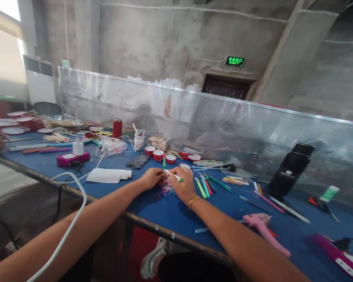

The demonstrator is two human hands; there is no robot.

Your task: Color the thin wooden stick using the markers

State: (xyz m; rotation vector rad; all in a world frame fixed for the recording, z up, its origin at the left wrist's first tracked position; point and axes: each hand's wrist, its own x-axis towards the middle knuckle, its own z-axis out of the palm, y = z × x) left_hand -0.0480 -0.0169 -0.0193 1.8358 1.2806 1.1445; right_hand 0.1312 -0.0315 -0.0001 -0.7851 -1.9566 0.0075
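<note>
My right hand, with a gold bracelet at the wrist, is closed around a white marker with a green end. Close beside it, my left hand is pinched on a narrow strip coloured green, which stands up above the fingertips. The marker's front end meets the strip's lower part, though the exact contact is too small to make out. A tangle of thin coloured shreds lies on the blue table just below both hands.
Several coloured pens lie right of my hands, with a pink glue gun nearer me. White paper lies left. Red-rimmed round pieces and a pen cup stand behind. A white cable crosses over my left arm.
</note>
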